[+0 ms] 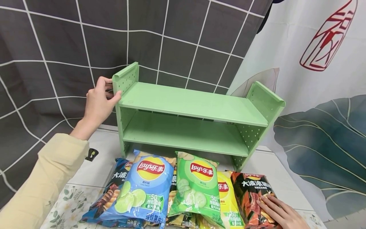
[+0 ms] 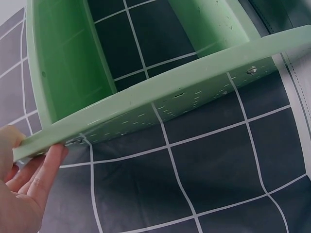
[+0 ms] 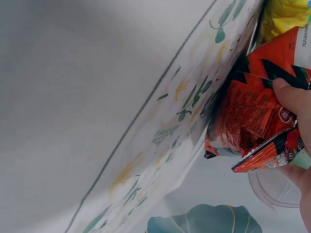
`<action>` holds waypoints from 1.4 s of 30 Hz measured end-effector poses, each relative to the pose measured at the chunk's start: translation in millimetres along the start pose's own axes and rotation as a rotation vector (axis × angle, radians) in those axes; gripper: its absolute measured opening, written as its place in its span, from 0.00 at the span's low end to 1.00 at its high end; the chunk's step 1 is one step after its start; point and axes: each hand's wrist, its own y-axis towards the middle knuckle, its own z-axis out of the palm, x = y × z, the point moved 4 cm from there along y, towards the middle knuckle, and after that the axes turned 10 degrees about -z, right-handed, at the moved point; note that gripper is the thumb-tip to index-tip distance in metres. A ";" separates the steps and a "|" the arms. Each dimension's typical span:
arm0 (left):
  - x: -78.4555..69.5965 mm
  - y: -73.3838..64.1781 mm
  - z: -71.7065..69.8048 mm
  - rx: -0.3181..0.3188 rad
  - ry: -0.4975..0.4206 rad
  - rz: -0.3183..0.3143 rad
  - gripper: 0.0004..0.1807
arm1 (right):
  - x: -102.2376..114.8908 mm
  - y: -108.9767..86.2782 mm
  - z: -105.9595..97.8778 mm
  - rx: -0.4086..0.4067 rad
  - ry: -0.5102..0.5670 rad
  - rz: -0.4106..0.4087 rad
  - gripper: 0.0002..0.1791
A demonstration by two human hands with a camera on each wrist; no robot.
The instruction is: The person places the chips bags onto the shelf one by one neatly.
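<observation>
A two-tier green shelf (image 1: 183, 98) stands at the back of the table. My left hand (image 1: 100, 101) pinches the upper edge of its left side panel (image 1: 125, 81), thumb on the front and fingers round the outer side. The left wrist view shows that hand (image 2: 29, 184) at the end of the panel. At the lower right, my right hand (image 1: 281, 211) holds a red and black bag of chips (image 1: 254, 187), fingers spread over its front. In the right wrist view the thumb (image 3: 289, 97) presses the bag's other side, with its crimped end (image 3: 265, 158) sticking out.
In front of the shelf lie several more chip bags: a blue one (image 1: 143, 187), a green one (image 1: 197, 187), a yellow one (image 1: 230, 203) and a dark blue one (image 1: 107, 197), partly overlapping. A dark grid-patterned curtain (image 1: 183, 41) hangs close behind the shelf.
</observation>
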 end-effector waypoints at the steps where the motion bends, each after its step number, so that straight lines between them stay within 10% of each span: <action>1: 0.0 0.1 0.1 -0.001 -0.001 0.000 0.19 | 0.1 0.5 -0.7 -0.003 0.000 0.005 0.49; 10: 0.6 -0.7 0.9 -0.007 0.002 0.006 0.19 | -3.3 10.0 -7.1 -0.047 0.007 -0.005 0.27; 42: -0.3 -0.1 -0.6 -0.014 0.000 0.023 0.18 | -7.2 21.4 -27.2 -0.096 -0.015 -0.079 0.31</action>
